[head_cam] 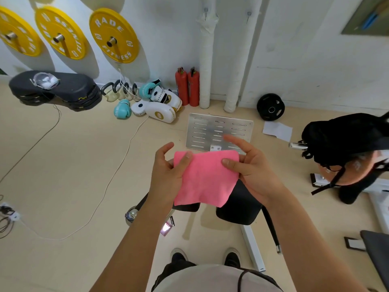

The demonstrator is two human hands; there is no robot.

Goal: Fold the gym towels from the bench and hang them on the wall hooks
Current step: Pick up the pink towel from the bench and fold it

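Observation:
A small pink towel (pixel 205 179), folded into a rough square, hangs in the air in front of me between both hands. My left hand (pixel 168 173) pinches its upper left corner, thumb on the front face. My right hand (pixel 250 167) pinches the upper right edge, thumb on the cloth and index finger stretched out behind. Two small wall hooks (pixel 205 11) (pixel 249 14) sit high on the white wall ahead. Black bench pads (pixel 237 209) lie below the towel.
A slotted metal plate (pixel 219 131), two red fire extinguishers (pixel 187 87), white wrapped pipes (pixel 207 60), boxing gloves (pixel 160 106) and kettlebells line the wall. Yellow weight plates (pixel 113 35) hang at left. A black bag (pixel 345 140) sits at right. Cables cross the floor.

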